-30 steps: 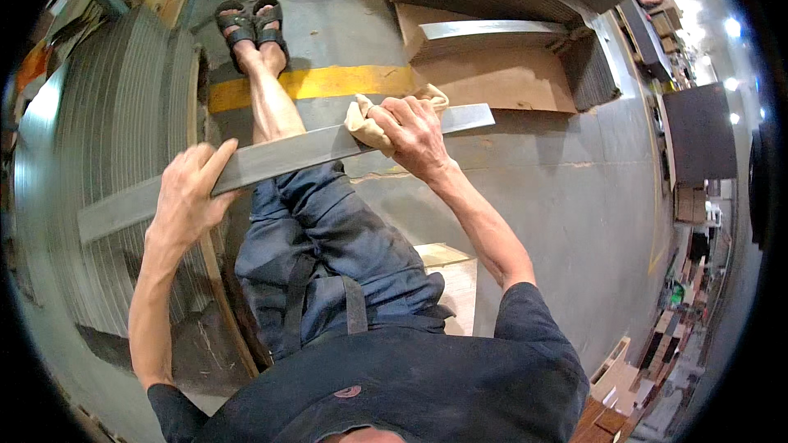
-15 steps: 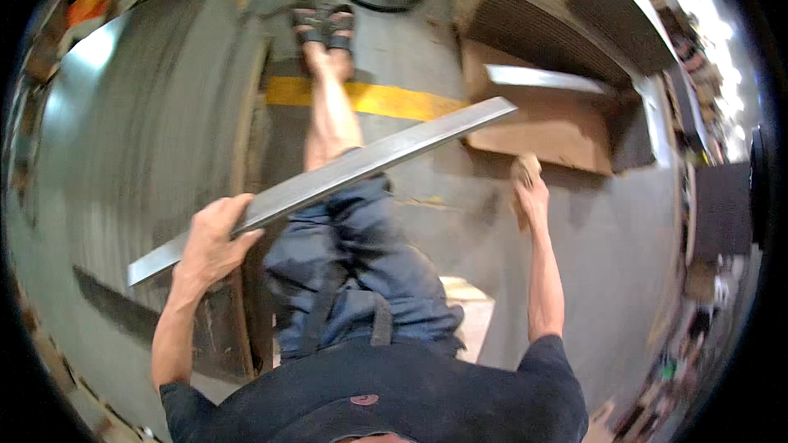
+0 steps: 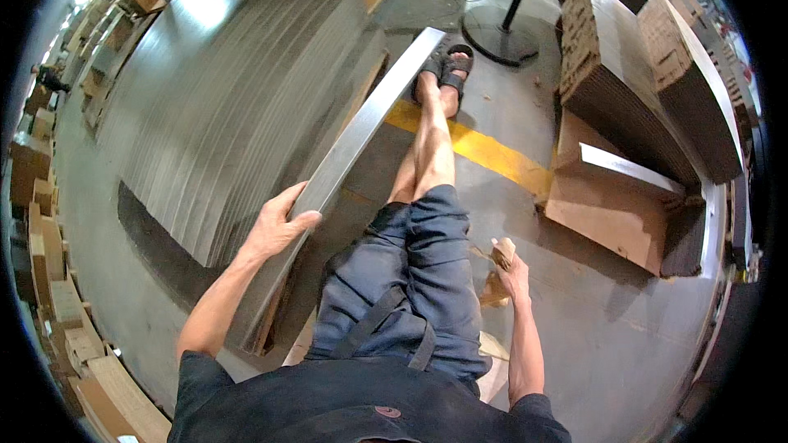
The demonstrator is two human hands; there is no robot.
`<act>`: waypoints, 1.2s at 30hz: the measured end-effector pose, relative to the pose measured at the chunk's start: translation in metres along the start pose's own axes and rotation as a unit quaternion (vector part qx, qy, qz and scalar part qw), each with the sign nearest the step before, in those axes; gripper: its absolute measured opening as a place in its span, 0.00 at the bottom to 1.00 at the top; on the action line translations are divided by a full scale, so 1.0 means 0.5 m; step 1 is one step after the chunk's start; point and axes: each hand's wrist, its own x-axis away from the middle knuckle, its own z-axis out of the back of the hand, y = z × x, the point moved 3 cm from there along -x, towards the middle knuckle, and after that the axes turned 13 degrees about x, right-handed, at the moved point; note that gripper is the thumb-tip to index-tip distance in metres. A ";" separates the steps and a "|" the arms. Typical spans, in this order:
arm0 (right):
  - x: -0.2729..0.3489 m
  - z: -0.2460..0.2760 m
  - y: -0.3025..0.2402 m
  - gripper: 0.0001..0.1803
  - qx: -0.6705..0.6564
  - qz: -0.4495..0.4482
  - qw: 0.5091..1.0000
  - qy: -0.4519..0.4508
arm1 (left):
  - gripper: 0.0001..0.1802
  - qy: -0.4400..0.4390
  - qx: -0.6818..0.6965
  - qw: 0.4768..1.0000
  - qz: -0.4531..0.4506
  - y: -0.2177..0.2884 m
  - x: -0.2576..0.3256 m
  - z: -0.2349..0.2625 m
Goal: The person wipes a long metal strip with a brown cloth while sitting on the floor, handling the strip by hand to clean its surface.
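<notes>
The head camera looks steeply down from above the shirt [image 3: 312,402], facing along the legs [image 3: 435,152] to the sandals [image 3: 456,79]. Its fisheye view takes in the left hand [image 3: 277,226] and right hand [image 3: 515,279] at close range.

Fairly bright indoor light; glare on grey stack [image 3: 238,107], sheen on silvery bar [image 3: 332,176], soft shadows on floor [image 3: 599,336]; fisheye bends edges (corners black), rim soft.

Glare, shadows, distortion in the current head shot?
Head view: white glare on the grey stack's far end; brighter sheen at the far end of the bar; shadow on the floor beside the brown cardboard; fisheye bending near the rim, black corners.
</notes>
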 end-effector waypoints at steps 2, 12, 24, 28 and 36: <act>0.005 -0.004 -0.010 0.22 -0.012 0.000 1.000 0.002 | 0.43 0.023 -0.087 0.996 -0.019 0.000 -0.017 -0.010; 0.022 -0.040 0.011 0.22 0.027 -0.019 0.999 -0.028 | 0.38 0.186 -0.330 0.923 -0.071 -0.181 -0.165 0.033; 0.022 -0.109 0.027 0.26 -0.110 0.064 0.987 -0.096 | 0.19 0.296 -0.439 0.847 -0.040 -0.355 -0.144 0.015; -0.023 -0.106 -0.004 0.25 -0.084 0.043 0.991 -0.092 | 0.20 0.347 -0.263 0.890 -0.134 -0.262 -0.032 -0.058; -0.077 -0.159 0.070 0.24 -0.057 0.191 0.979 -0.046 | 0.31 0.544 -0.165 0.801 0.186 -0.398 0.352 -0.039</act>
